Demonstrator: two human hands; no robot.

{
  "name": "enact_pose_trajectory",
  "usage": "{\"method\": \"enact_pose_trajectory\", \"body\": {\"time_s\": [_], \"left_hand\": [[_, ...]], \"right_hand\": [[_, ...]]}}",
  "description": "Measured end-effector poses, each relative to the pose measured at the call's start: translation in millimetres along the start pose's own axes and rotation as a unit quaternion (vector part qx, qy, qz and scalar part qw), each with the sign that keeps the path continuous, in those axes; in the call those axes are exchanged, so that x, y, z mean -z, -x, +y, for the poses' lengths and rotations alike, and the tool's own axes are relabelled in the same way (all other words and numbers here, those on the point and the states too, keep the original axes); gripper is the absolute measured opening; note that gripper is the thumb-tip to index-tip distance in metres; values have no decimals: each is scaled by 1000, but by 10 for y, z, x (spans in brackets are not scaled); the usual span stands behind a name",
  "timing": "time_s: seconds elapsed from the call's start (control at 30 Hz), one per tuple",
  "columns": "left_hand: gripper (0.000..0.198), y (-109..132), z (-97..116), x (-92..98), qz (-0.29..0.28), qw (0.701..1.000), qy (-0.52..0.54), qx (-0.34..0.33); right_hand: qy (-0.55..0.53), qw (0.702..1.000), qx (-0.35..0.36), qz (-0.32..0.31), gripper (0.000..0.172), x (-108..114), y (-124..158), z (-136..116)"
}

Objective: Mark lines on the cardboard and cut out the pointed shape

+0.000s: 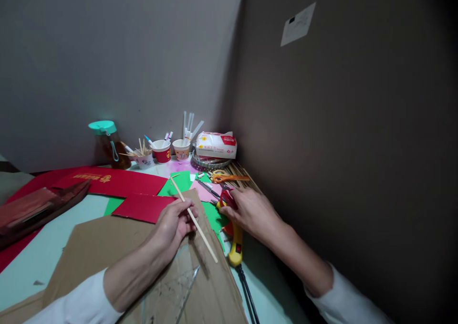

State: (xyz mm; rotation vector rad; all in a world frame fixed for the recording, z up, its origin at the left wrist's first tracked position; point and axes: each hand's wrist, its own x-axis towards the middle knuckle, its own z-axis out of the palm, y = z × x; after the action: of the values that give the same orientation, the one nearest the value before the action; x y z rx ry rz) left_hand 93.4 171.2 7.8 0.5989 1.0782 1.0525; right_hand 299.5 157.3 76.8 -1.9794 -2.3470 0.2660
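My left hand (pixel 178 220) pinches a thin pale wooden stick (pixel 201 234) between thumb and fingers, above a sheet of brown cardboard (pixel 221 286). The stick slants from upper left to lower right. My right hand (pixel 252 210) is closed on the red handles of a pair of scissors (pixel 226 198); its fingertips are partly hidden. Just below that hand lies a yellow glue gun (pixel 235 252) with a red switch and a black cord. A clear triangular ruler (pixel 175 286) rests on the cardboard under my left forearm.
Red card (pixel 121 181) and green paper (pixel 181 184) cover the table's far side. Orange-handled scissors (pixel 229 177) lie beyond my right hand. Along the wall stand a bottle (pixel 111 145), a red paper cup (pixel 161 152), a cup of glue sticks (pixel 182 151) and a tissue pack (pixel 216 146).
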Motion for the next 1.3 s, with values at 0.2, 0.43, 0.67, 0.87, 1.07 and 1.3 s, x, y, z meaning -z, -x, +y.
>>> {"method": "enact_pose_trajectory", "body": {"time_s": [0.2,0.43,0.67,0.87,1.07,1.3], "left_hand": [[20,111,-102,-32,-17,999,-14,-36],[17,223,-81,-104,-19,998,-38,-35],[12,279,-27,-137,-12,997,-61,-34],[33,268,-20,-149,-17,996,-70,-46],[12,250,-28,-135,-26,996,-70,-40],[18,233,-67,-110,-27,998,-38,-43]], "right_hand": [[46,997,-18,-56,25,57,-281,-30],[57,997,-59,14,25,330,-443,340],[159,977,-117,80,22,210,-533,469],[105,994,17,-41,23,170,-354,164],[125,984,66,-112,24,-18,-211,-208],[37,997,59,-20,26,334,-182,92]]}}
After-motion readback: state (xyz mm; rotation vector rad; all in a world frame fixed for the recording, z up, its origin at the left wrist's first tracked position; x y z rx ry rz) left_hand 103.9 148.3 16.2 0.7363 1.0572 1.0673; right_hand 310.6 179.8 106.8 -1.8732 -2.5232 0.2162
